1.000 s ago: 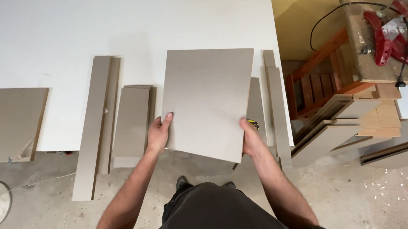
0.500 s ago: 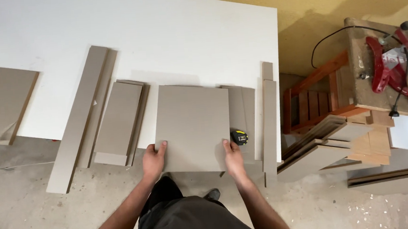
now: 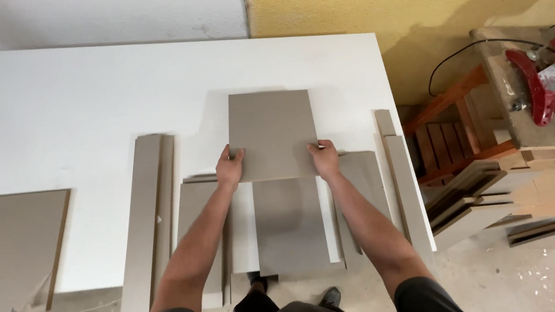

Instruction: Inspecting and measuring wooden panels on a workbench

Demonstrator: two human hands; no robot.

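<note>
Head view: near the centre of the frame both arms stretch forward over a white table [image 3: 91, 97]. The left hand [image 3: 229, 168] pinches the lower left corner of a grey rectangular panel [image 3: 273, 133], thumb on top and fingers tucked beneath the edge. The right hand [image 3: 324, 159] grips the lower right corner the same way. Holding both near corners keeps the panel square and level; whether it lies flat on the tabletop or hovers just above it I cannot tell, though a soft shadow shows along its left and top edges.

Just below the held panel, between the forearms, a second grey panel [image 3: 289, 230] lies flat and overhangs the table's near edge. To its left lies a narrower grey board [image 3: 198, 227], partly covered by the left forearm. Further left, two long grey strips [image 3: 148, 217] run from mid-frame down to the bottom edge, laid side by side. At the far left a wide grey sheet [image 3: 13, 243] rests on the table. Right of the hands, slim grey strips [image 3: 403, 180] lie along the table's right edge; the pieces seem sorted by shape.

In the upper right of the frame a red mitre saw [image 3: 539, 85] sits on a wooden stand, with stacked offcuts [image 3: 482, 197] below it on the floor.
</note>
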